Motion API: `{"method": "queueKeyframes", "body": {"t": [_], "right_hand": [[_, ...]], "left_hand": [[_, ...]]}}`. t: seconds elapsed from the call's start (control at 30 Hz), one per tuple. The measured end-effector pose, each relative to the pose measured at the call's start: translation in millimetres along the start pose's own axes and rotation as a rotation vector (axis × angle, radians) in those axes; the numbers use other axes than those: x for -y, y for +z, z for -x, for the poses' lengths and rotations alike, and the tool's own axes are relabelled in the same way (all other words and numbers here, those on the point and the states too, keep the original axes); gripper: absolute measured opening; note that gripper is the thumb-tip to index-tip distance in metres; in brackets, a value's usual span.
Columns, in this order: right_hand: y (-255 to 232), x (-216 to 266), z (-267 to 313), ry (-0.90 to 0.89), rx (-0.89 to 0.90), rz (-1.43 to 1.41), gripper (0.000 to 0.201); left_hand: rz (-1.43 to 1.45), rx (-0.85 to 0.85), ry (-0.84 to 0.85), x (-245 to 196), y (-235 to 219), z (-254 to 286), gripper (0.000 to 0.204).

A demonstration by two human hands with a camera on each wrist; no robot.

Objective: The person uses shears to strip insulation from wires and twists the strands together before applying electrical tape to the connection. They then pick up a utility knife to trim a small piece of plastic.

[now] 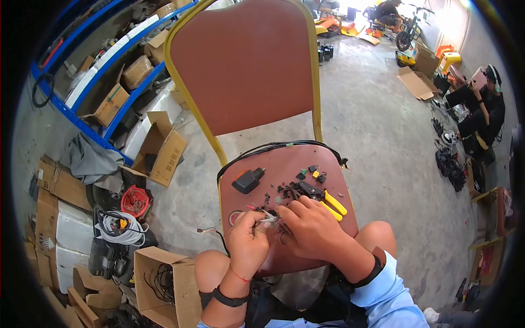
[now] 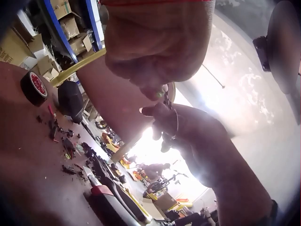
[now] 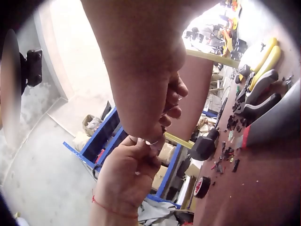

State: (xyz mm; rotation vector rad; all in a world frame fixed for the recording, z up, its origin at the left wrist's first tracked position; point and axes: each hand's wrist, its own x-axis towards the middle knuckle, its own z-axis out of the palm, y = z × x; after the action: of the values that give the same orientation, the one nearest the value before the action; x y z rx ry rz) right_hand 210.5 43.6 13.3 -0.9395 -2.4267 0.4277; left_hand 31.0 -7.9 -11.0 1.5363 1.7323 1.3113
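In the head view my left hand [image 1: 249,243] and right hand [image 1: 314,227] meet over the front of the chair seat [image 1: 273,265]. The left thumb and fingers pinch thin pale wires [image 1: 269,218]. Curled fingers of the right hand hold the same bunch from the other side, much of it hidden. A small dark piece [image 2: 167,97] shows between the fingertips in the left wrist view. Just beyond the right hand lies a crimping tool with yellow handles [image 1: 334,203]. A black blocky part with a short stem [image 1: 248,180] lies beyond the left hand.
Black scraps [image 3: 230,155] and a tape roll [image 3: 202,187] lie on the seat. A black cable [image 1: 279,144] runs along its back edge. Cardboard boxes [image 1: 164,273] and blue shelves [image 1: 74,117] stand left. A seated person [image 1: 486,106] is at the right.
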Motion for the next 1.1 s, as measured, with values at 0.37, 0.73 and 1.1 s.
{"method": "queueKeyframes", "body": {"t": [0.37, 0.73, 1.1], "right_hand": [[4, -1, 1, -0.002, -0.009, 0.010, 0.043], [7, -7, 2, -0.005, 0.014, -0.057, 0.036], [9, -9, 1, 0.007, 0.072, -0.058, 0.046]], "left_hand": [[0.036, 0.005, -0.020, 10, 1, -2, 0.007], [0.273, 0.088, -0.150, 20, 1, -3, 0.005], [0.225, 0.248, -0.197, 11, -12, -9, 0.007]]}}
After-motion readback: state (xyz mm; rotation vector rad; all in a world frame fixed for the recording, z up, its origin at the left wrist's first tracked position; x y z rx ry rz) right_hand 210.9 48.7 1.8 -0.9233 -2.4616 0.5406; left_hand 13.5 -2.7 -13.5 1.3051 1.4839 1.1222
